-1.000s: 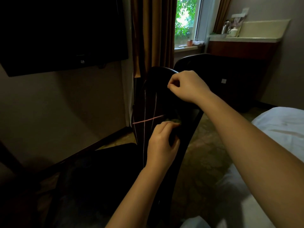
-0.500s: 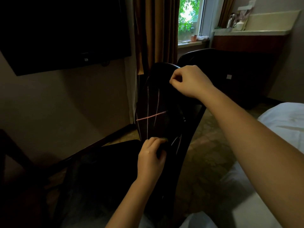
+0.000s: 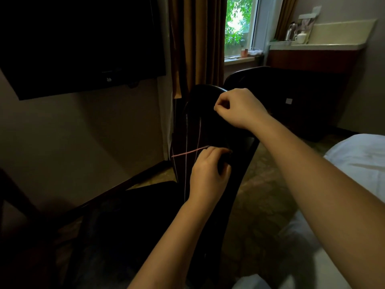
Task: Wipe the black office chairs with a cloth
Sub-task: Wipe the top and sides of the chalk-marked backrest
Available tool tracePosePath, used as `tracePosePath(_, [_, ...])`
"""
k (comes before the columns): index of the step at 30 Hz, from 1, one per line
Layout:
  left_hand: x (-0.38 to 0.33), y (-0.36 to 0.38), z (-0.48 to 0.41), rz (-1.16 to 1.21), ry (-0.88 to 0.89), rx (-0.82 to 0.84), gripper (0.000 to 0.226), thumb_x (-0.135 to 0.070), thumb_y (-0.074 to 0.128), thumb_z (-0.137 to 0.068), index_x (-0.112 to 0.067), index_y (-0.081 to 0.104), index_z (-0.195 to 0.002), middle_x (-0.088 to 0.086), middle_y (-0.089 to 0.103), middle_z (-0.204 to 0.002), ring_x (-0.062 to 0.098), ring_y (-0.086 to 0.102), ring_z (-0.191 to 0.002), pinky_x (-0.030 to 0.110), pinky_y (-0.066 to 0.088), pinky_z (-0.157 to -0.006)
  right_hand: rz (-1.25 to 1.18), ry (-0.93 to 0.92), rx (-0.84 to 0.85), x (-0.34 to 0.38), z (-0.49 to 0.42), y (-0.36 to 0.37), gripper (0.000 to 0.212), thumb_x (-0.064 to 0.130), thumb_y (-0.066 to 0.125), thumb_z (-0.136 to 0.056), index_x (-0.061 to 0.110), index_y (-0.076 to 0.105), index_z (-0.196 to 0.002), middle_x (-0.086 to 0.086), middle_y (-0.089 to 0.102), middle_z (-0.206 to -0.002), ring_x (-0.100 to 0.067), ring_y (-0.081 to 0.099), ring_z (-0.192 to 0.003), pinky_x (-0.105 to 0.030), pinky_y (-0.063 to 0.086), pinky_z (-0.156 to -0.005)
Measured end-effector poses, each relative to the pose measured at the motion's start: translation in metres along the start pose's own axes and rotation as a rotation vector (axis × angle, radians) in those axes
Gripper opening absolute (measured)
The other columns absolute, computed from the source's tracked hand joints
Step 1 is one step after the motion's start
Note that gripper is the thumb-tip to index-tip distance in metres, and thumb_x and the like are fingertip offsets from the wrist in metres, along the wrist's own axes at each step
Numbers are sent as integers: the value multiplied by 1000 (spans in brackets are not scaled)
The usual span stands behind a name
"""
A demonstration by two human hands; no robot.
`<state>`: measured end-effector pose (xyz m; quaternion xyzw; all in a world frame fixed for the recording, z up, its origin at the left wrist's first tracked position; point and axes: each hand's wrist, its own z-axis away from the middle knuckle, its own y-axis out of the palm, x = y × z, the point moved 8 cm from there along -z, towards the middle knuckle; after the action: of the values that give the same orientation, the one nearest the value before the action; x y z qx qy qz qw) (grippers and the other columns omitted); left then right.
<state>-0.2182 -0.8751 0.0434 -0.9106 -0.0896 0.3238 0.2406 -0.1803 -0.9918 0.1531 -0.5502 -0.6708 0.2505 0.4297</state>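
A black office chair (image 3: 242,163) stands before me, its backrest upright and its seat (image 3: 135,215) low in the dark. A dark cloth (image 3: 187,132) with thin pink and white stripes hangs over the front of the backrest. My left hand (image 3: 208,172) grips the cloth at mid-height and holds it against the backrest. My right hand (image 3: 239,109) has its fingers curled at the backrest's top right edge and pinches the cloth's upper part there. A second black chair (image 3: 291,90) stands behind the first.
A dark wall-mounted screen (image 3: 79,42) hangs at the upper left. Brown curtains (image 3: 195,38) and a window are behind the chairs. A counter (image 3: 316,46) with a kettle and cup is at the back right. A white bed (image 3: 358,159) lies on my right, patterned carpet between.
My left hand slid down the backrest with the cloth, then came back up to mid-height. My right hand stayed at the top edge.
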Motion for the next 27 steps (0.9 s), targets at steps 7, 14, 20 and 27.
tracePosePath(7, [43,3,46,-45,-109,62,35,-4,69,-81,-18,66,-113,-10,60,-107,0,51,-102,3,38,-85,-3,-6,-7,0,2,-1,17,26,56,-95,20,71,-101,10,57,-92,-7,53,-84,-24,40,-72])
tracePosePath(14, [77,0,93,-84,-210,122,38,-2,69,-81,-22,66,-113,-13,59,-108,-4,51,-102,6,40,-89,6,1,-12,3,5,-3,17,26,57,-95,20,71,-101,8,57,-91,-7,52,-84,-25,40,-72])
tracePosePath(20, [65,-1,85,-79,-211,92,32,-4,68,-83,-20,66,-110,-11,60,-105,1,55,-102,10,44,-89,8,4,-6,4,7,-3,17,25,56,-95,21,71,-102,9,57,-92,-7,53,-86,-25,41,-73])
tracePosePath(27, [11,-1,26,-21,-60,30,32,-5,66,-82,-14,65,-113,-3,63,-110,9,55,-106,20,46,-93,2,2,-16,2,5,-3,17,26,56,-95,21,71,-100,11,55,-86,-7,54,-80,-20,36,-62])
